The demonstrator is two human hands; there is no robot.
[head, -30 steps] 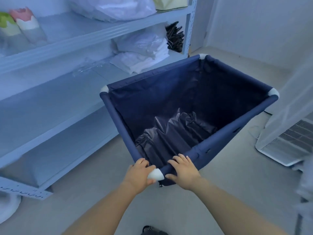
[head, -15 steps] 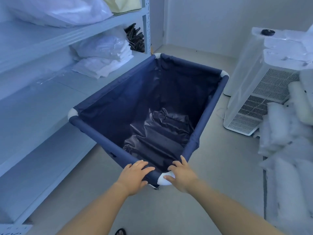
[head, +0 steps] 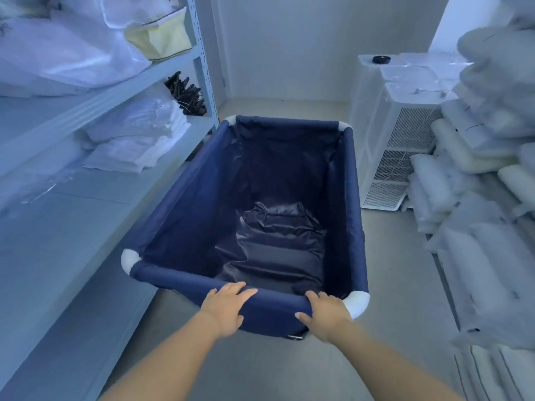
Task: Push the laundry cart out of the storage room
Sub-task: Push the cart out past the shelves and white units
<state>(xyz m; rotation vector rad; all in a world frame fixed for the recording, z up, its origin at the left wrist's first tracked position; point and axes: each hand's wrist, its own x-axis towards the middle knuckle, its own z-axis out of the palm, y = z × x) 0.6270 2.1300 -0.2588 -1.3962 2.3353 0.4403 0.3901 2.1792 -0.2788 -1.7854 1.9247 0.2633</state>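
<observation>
The laundry cart (head: 179, 198) is a deep navy fabric bin with white corner joints, standing square in front of me on the grey floor. Crumpled dark liner fabric (head: 275, 244) lies at its bottom. My left hand (head: 225, 309) grips the near rim around its middle, fingers over the top. Close to the near right white corner, my right hand (head: 325, 316) holds the same rim. Both forearms reach in from the bottom of the view.
A metal shelving rack (head: 115, 91) runs along the left with bagged and folded white linens (head: 136, 137) and dark hangers (head: 186, 92). A white vented appliance (head: 405, 146) stands right of the cart's far end. Stacked wrapped pillows (head: 477, 198) fill the right. A wall closes the far end.
The cart has swung from slanted to straight ahead of me. My hands moved from around the near corner to spread along the near rim. The view turned right, showing more pillows.
</observation>
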